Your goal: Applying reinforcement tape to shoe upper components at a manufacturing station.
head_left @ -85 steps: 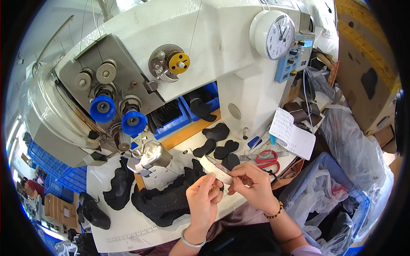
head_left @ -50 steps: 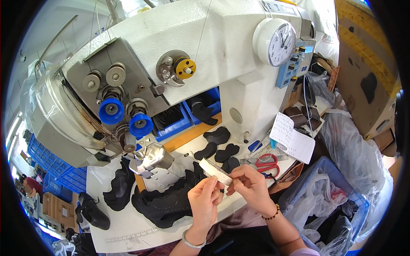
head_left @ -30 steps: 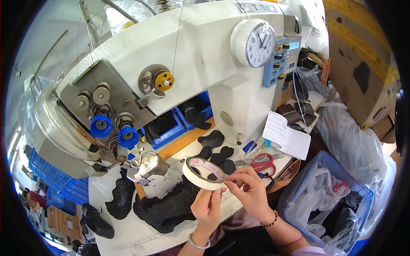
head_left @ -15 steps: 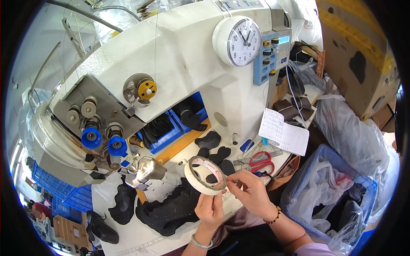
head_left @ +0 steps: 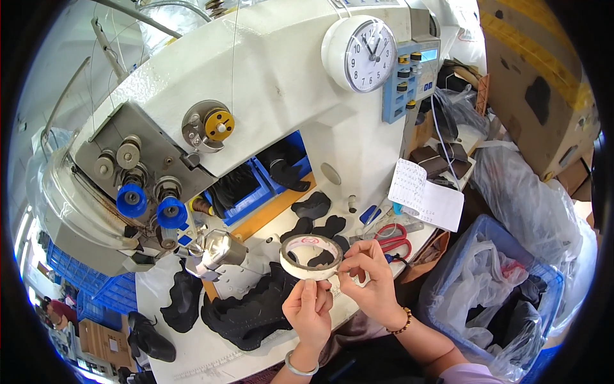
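A roll of white tape (head_left: 306,271) is held up over the front of the white sewing machine's table. My left hand (head_left: 309,308) grips its lower edge, thumb in front and fingers behind. At the roll's right side, my right hand (head_left: 369,279) pinches thumb and forefinger together close to the tape; whether a tape end lies between them is too small to tell. Black cut shoe pieces (head_left: 246,313) lie in a heap left of my left hand. Smaller black pieces (head_left: 311,205) rest behind the roll.
The sewing machine head (head_left: 211,255) stands at the left. Red-handled scissors (head_left: 393,242) and a paper sheet (head_left: 441,206) lie to the right. A blue bin (head_left: 441,281) with plastic bags stands right of the table. A black shoe (head_left: 152,339) sits at the left edge.
The tape roll has tipped so its opening faces more upward. Both hands have shifted slightly, the right one a little left and upward, its fingers pinching closer together.
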Demonstrator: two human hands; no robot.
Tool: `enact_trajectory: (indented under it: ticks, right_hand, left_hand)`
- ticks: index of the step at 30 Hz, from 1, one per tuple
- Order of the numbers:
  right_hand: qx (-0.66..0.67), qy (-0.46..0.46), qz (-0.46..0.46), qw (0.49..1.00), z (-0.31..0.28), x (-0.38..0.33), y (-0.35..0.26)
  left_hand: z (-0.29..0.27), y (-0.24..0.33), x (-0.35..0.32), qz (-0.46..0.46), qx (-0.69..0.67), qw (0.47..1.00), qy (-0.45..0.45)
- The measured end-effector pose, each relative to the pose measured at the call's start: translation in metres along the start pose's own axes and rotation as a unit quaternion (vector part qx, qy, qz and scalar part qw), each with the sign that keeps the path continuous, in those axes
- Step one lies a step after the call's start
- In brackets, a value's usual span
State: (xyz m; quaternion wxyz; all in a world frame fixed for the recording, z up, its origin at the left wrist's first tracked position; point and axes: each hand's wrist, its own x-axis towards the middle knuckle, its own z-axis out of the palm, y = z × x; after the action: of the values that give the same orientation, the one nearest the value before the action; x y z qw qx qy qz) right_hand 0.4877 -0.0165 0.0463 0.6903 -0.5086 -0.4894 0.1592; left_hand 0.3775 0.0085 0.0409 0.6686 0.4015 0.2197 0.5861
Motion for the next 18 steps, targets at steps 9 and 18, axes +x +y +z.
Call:
enact_trajectory:
  ticks: [9, 18]
  right_hand:
    - [0.044, -0.055, 0.044, 0.997, -0.006, -0.001, -0.008]
    - [-0.063, -0.028, 0.041, 0.997, -0.006, 0.000, -0.018]
  left_hand:
    - [-0.004, 0.004, -0.001, 0.027, 0.040, 0.999, -0.011]
    - [-0.011, -0.001, -0.005, 0.233, 0.399, 0.885, -0.057]
